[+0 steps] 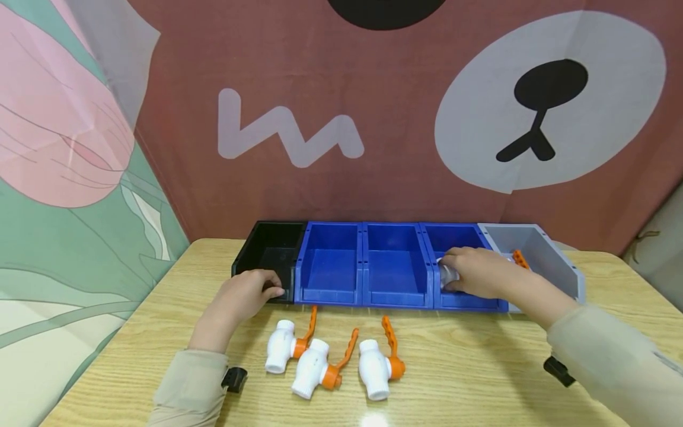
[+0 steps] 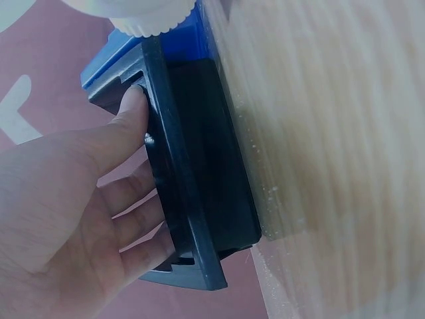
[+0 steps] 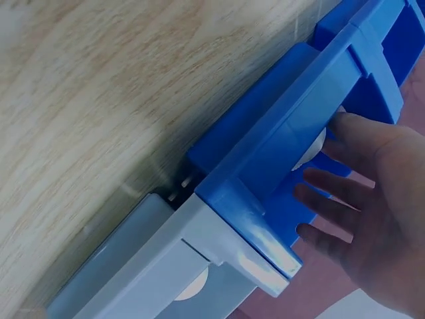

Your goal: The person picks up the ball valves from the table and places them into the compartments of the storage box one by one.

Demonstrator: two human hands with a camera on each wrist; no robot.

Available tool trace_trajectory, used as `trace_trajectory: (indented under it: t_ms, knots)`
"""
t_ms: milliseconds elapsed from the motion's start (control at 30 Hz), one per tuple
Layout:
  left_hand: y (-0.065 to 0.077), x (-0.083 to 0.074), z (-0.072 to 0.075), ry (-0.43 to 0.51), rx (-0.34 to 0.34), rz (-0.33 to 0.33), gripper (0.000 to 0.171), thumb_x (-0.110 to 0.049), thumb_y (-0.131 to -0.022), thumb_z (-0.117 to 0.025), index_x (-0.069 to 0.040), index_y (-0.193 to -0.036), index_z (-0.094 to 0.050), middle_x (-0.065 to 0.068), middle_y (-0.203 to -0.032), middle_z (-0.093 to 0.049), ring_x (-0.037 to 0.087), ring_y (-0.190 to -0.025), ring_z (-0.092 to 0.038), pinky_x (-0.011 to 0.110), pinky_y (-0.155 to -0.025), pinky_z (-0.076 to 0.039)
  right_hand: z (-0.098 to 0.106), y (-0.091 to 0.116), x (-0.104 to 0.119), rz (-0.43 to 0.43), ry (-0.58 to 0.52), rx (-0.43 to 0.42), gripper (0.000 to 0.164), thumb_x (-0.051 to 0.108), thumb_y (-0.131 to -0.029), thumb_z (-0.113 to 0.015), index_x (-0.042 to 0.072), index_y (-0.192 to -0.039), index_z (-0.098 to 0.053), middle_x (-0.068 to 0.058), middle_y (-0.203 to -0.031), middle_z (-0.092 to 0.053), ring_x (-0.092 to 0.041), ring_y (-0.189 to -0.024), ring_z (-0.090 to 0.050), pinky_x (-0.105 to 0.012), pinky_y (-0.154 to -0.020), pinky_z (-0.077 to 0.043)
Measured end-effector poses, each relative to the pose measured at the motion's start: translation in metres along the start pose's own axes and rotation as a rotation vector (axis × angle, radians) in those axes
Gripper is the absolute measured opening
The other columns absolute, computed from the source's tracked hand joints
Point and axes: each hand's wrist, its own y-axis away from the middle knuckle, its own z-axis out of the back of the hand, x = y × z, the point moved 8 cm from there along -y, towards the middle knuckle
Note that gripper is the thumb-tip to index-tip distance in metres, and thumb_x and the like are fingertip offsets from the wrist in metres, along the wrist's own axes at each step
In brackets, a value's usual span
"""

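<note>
In the head view, my left hand [image 1: 249, 293] reaches over the front of the black bin [image 1: 272, 228]. The left wrist view shows its thumb at the bin's inner front corner and its other fingers inside, with nothing seen in them. My right hand [image 1: 480, 271] reaches into the right-most blue bin [image 1: 472, 303]. Its thumb and index finger pinch a white plastic piece [image 3: 312, 151], largely hidden by the bin's front wall and the hand. Three white ball valves [image 1: 280, 350] [image 1: 310, 370] [image 1: 374, 370] with orange handles lie on the table in front of the bins.
Two more blue bins [image 1: 328, 295] [image 1: 397, 298] stand between the black bin and the right-hand blue one. A grey bin [image 1: 568, 270] ends the row, with an orange handle [image 1: 520, 259] showing inside. A patterned cloth [image 1: 320, 190] hangs behind the wooden table [image 1: 453, 367].
</note>
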Motion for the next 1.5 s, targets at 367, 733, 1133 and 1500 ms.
trace_trajectory:
  t_ms: [367,733,1133,1500]
  knots:
    - [-0.001,-0.001,0.002,-0.007,-0.007,-0.006,0.01,-0.023,-0.093,-0.07,-0.013,-0.097,-0.073,-0.002,-0.09,-0.068,0.017,-0.08,-0.061,0.044,-0.08,-0.054,0.019,0.019,0.008,-0.012,0.133,-0.164,0.034,0.024,-0.083,-0.081,0.002,-0.107,-0.072,-0.012,-0.103,-0.069,-0.033,-0.094,-0.066,-0.05,-0.076,-0.056]
    - [-0.002,-0.001,0.002,-0.019,-0.01,-0.008,0.01,-0.023,-0.094,-0.07,-0.014,-0.096,-0.073,-0.002,-0.09,-0.068,0.018,-0.081,-0.061,0.044,-0.08,-0.054,0.032,0.031,0.022,0.018,0.154,-0.296,0.031,0.022,-0.082,-0.082,0.001,-0.103,-0.073,-0.012,-0.098,-0.07,-0.032,-0.089,-0.067,-0.045,-0.071,-0.057]
    - [-0.001,-0.001,0.002,-0.018,-0.007,-0.011,0.01,-0.024,-0.094,-0.069,-0.015,-0.096,-0.073,-0.002,-0.091,-0.069,0.019,-0.083,-0.063,0.044,-0.081,-0.054,0.05,0.044,0.045,0.031,0.172,-0.443,0.03,0.021,-0.079,-0.084,0.002,-0.101,-0.073,-0.011,-0.098,-0.07,-0.032,-0.089,-0.067,-0.048,-0.073,-0.056]
    - [-0.001,0.001,-0.001,-0.014,0.005,-0.005,0.01,-0.024,-0.094,-0.069,-0.015,-0.097,-0.073,-0.001,-0.092,-0.069,0.018,-0.083,-0.062,0.044,-0.081,-0.053,0.05,0.054,0.071,0.093,0.166,-0.473,0.03,0.021,-0.078,-0.084,0.004,-0.101,-0.074,-0.009,-0.1,-0.071,-0.029,-0.091,-0.068,-0.045,-0.075,-0.057]
